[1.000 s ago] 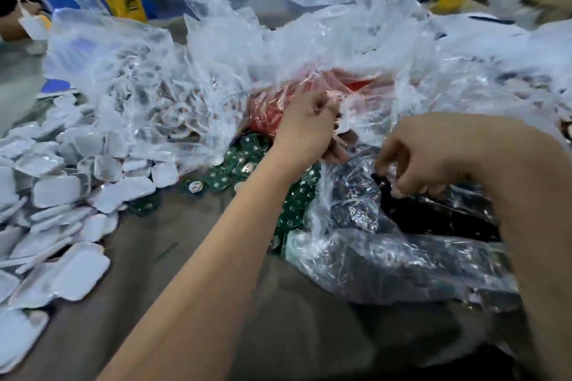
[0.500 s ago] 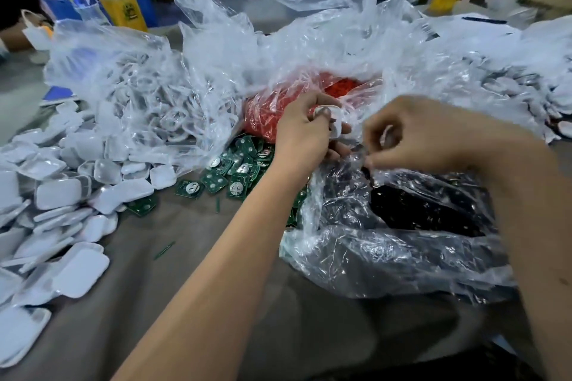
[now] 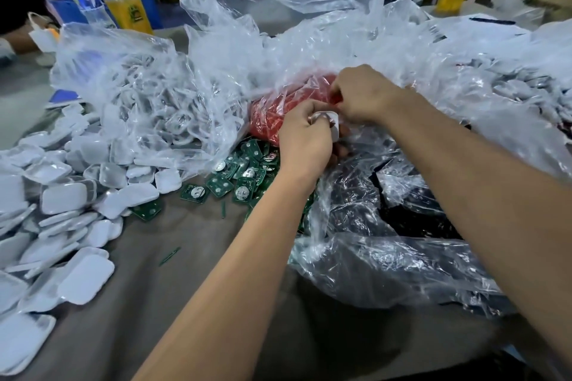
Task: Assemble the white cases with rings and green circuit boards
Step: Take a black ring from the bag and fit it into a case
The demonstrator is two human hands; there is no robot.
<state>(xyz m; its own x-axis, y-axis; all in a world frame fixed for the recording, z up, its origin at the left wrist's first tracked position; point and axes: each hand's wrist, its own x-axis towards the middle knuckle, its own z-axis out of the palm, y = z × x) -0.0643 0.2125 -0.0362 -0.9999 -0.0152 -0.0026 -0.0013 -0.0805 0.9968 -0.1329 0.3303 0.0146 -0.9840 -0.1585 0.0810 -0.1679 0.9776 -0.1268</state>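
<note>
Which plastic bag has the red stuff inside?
The small bag in the middle, just behind the two hands, left and right. The other bags hold white or black parts.

Two hands meet over a white case above the parts bags

The left hand [image 3: 305, 139] grips a white case [image 3: 332, 120] while the right hand [image 3: 365, 96] pinches at its top edge, just in front of a bag of red parts [image 3: 278, 114]; green circuit boards [image 3: 244, 176] lie below the left hand, loose white cases [image 3: 62, 195] far to its left, a bag of black parts [image 3: 411, 213] under the right forearm
</note>
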